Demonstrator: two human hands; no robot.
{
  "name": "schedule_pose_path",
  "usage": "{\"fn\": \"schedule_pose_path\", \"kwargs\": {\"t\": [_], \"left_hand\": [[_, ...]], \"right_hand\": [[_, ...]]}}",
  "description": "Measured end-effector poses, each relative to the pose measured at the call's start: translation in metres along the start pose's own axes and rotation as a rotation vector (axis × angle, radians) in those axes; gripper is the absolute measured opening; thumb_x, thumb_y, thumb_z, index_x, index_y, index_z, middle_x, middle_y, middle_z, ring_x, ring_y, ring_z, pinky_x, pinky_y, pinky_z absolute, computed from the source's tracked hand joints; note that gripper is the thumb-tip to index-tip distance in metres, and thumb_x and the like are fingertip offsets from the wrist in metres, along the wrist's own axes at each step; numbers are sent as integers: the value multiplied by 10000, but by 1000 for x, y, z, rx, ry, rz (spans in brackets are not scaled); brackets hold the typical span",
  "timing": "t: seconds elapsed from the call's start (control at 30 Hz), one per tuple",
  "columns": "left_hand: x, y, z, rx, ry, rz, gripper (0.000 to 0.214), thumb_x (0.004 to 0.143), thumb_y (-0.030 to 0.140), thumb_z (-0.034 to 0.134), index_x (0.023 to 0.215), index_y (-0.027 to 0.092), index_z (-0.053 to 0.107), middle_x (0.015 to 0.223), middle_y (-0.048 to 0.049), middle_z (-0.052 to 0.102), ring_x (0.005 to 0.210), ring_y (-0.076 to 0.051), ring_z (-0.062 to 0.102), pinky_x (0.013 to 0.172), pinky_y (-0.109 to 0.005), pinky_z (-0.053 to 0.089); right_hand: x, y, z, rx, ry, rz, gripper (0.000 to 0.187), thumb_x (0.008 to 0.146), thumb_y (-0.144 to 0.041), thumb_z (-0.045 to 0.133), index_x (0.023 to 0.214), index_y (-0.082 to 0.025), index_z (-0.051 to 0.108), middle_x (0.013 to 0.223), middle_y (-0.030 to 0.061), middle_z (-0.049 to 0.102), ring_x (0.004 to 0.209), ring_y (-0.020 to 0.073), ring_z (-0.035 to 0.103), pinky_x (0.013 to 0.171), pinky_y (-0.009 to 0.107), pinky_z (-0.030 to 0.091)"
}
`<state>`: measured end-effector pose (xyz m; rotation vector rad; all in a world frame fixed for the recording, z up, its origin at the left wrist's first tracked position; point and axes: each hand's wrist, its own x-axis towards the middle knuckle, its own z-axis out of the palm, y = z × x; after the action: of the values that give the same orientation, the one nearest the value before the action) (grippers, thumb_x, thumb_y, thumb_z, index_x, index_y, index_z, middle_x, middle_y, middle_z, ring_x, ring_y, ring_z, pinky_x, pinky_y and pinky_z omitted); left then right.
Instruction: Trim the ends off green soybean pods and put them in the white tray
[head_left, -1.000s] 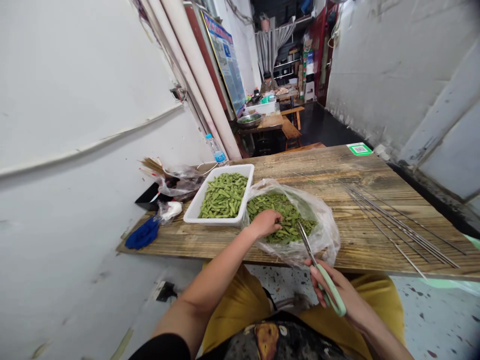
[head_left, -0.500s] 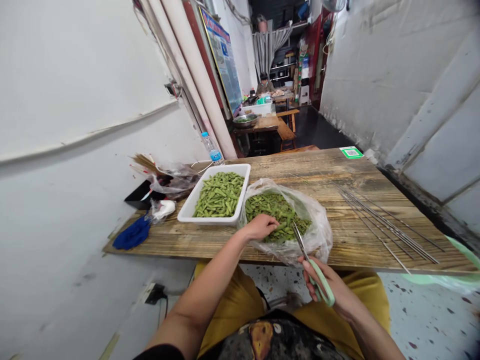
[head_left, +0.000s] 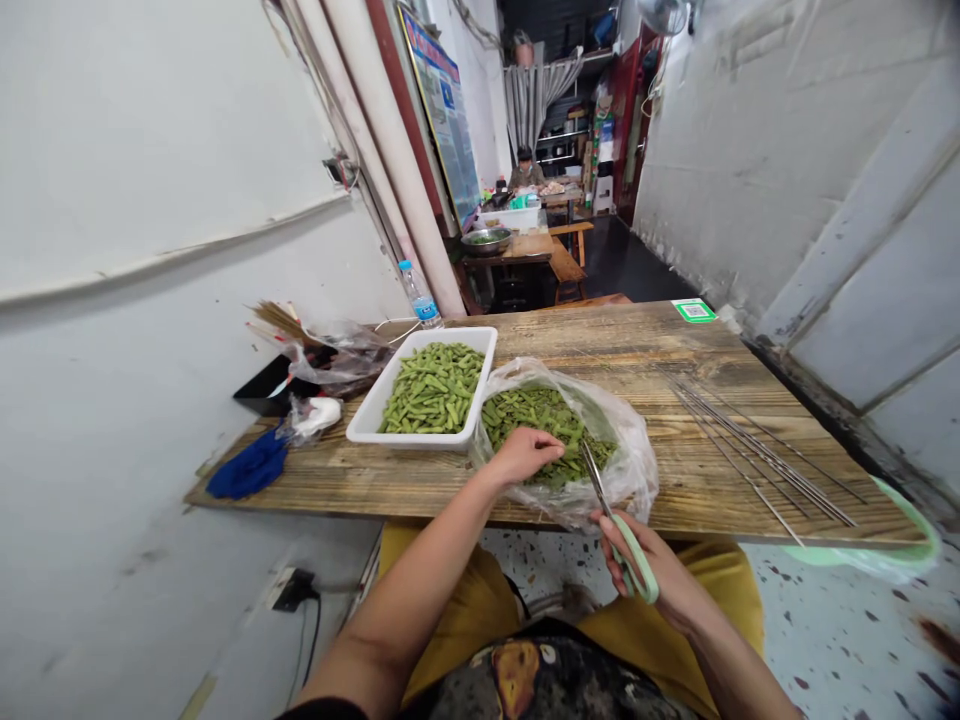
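My right hand (head_left: 630,552) grips a pair of scissors (head_left: 630,560) by the pale green handles. Their metal blades point up and left over a clear plastic bag (head_left: 636,470), tips near the pods. The bag is spread open and holds green edamame pods (head_left: 536,408) with small trimmings among them. Over the bag's front part, my left hand (head_left: 527,455) is pinched closed close to the scissor tips; what lies between its fingertips is too small to make out. Left of the bag, touching its edge, a white plastic tub (head_left: 358,428) is filled with edamame pods (head_left: 433,385).
Several thin metal skewers (head_left: 757,450) lie on the right of the wooden table (head_left: 622,335). At left are a blue cloth (head_left: 251,467), a black box (head_left: 262,390) and a water bottle (head_left: 421,300). A person (head_left: 526,172) sits at a farther table.
The view has shifted slightly. My left hand has edged right towards the scissor tips, still pinched. My right hand keeps its hold on the scissors.
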<state>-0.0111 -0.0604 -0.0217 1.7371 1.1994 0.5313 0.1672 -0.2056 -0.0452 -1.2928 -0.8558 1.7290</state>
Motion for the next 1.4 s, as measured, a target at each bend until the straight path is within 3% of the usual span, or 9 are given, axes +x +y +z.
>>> {"fn": "schedule_pose_path", "kwargs": {"t": [0.17,0.4,0.57,0.7,0.83,0.93,1.1,1.27,1.4], "left_hand": [[-14,4,1,-180,-55,-102,307,682,361,654,816,88,700,497,46,503,477,-62,367,501,-200,285],[-18,6,1,-484,-127,-184,391,555,422,761,716,91,627,438,78,403,406,-27,265,433,-205,156],[-17,9,13,-896,-62,-194,393,508,322,821,705,107,557,508,75,421,421,-6,282,431,-185,138],[-14,7,18,-1050,13,-182,369,527,261,819,717,100,546,564,67,421,477,-4,327,446,-158,196],[-17,6,17,-784,93,-96,303,673,365,712,756,115,562,679,14,542,585,-51,482,526,-169,351],[-22,11,14,-499,13,-34,297,755,412,607,804,120,591,709,-11,603,612,-94,547,579,-209,409],[-30,19,9,-170,-113,39,317,806,396,504,789,114,647,637,5,579,543,-87,493,564,-205,390],[-31,18,10,-96,-163,89,307,806,373,491,714,111,622,585,16,531,534,-83,467,534,-194,365],[-27,14,9,-181,-205,15,267,802,345,500,748,106,606,603,11,545,509,-73,471,522,-188,373]], "right_hand": [[4,-2,3,-8,-67,-20,433,748,-561,631,970,-202,533,605,-74,445,434,59,415,352,170,369],[4,-7,7,-69,-56,-6,428,697,-588,658,848,-210,524,520,-109,384,345,33,335,303,153,323],[5,-5,12,-152,11,-21,443,683,-615,643,782,-205,509,462,-116,377,277,45,327,250,172,297],[5,-3,12,-89,38,-102,428,714,-567,649,915,-215,513,503,-111,387,345,56,358,312,175,333],[3,-5,8,-103,-9,-115,459,733,-606,604,967,-218,536,588,-67,467,451,94,457,404,210,396],[1,-8,9,-140,-15,-114,458,749,-611,583,981,-217,554,597,-55,489,476,108,473,437,224,411],[-1,-15,12,-159,-52,-130,385,783,-557,586,960,-216,552,546,-72,458,423,85,417,414,206,379],[1,-16,10,-139,-73,-111,353,778,-539,603,919,-220,550,501,-93,432,353,61,358,348,182,328],[3,-10,7,-166,-14,-53,398,723,-591,624,794,-209,535,459,-105,401,279,53,334,268,177,288]]}}
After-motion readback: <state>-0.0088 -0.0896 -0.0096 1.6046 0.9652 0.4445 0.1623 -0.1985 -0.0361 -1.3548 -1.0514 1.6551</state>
